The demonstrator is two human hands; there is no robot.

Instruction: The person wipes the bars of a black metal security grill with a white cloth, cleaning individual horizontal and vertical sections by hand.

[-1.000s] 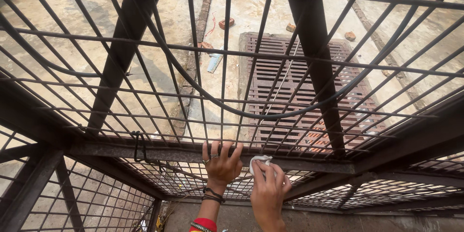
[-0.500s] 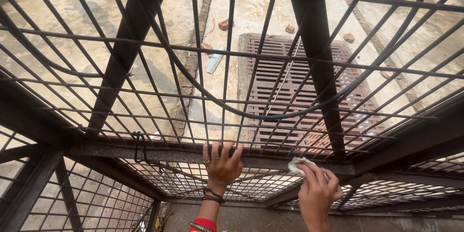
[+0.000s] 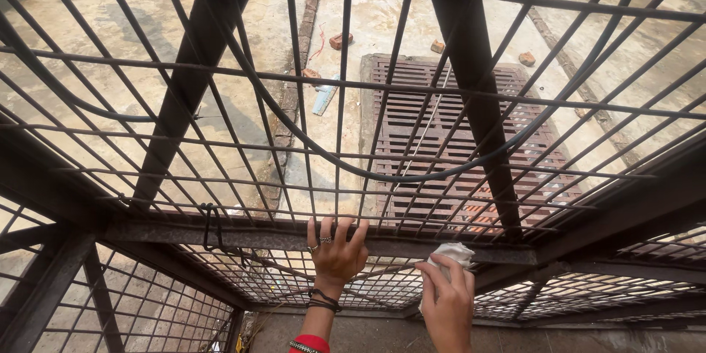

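White cloth (image 3: pixel 454 254) lay pressed against the rusted horizontal bar (image 3: pixel 243 235) of the metal grille, bunched under the fingers of the right hand (image 3: pixel 446 301). Just left of the cloth, the left hand (image 3: pixel 337 250) gripped the same bar, fingers curled over it. Below the bar, a slatted drain grate (image 3: pixel 448 140) showed through the grille.
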